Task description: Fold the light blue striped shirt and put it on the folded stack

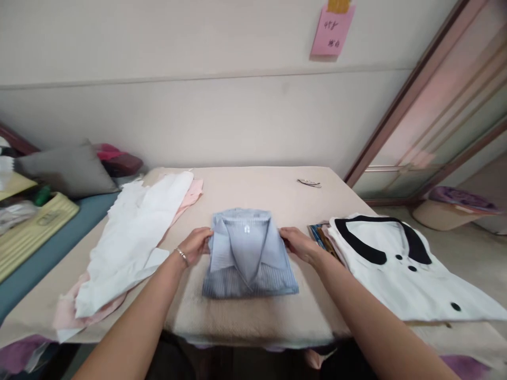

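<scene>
A blue striped shirt [249,258], folded into a neat block with its collar at the far end, is in front of me over the table. My left hand [197,245] grips its left edge near the collar, fingers partly tucked under the cloth. On the opposite edge, my right hand [296,241] pinches the fabric at about the same height. To the right lies a folded white shirt [420,279] with a black collar and black buttons, on top of other folded clothes [325,237]. White garments [134,232] are spread on the left over a pink one [190,196].
Eyeglasses [309,183] rest toward the back right of the cloth-covered table [253,184]. A grey cushion [73,171] and a yellow bag [37,232] are at far left. A bin [451,208] stands on the floor at right. A pink note [331,30] hangs on the wall.
</scene>
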The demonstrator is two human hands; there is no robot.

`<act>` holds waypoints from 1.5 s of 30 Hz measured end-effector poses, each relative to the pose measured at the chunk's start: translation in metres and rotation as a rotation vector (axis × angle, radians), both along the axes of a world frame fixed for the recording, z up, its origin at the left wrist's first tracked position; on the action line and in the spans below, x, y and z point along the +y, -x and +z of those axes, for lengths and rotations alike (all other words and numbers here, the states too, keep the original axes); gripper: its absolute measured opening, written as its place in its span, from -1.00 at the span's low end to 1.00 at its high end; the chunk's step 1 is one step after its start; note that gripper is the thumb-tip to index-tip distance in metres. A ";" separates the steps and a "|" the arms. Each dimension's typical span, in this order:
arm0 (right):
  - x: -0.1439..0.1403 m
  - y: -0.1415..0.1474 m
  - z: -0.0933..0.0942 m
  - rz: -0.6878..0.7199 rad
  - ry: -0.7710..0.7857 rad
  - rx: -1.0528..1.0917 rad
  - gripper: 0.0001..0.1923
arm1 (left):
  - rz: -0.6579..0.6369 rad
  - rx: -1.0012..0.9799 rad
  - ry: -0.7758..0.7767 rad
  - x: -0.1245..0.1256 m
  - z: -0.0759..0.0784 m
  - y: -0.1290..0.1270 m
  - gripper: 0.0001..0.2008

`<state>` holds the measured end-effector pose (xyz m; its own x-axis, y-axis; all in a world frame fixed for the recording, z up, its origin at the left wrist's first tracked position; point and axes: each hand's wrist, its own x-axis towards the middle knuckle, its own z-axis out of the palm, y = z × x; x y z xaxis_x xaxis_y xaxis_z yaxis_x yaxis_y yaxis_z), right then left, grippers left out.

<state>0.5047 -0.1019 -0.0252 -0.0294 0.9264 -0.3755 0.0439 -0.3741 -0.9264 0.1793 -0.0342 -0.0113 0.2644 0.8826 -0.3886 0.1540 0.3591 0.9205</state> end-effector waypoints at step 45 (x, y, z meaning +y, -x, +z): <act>0.073 0.010 -0.073 -0.376 -0.338 -0.734 -0.59 | 0.350 0.659 -0.584 0.078 -0.088 -0.031 -0.68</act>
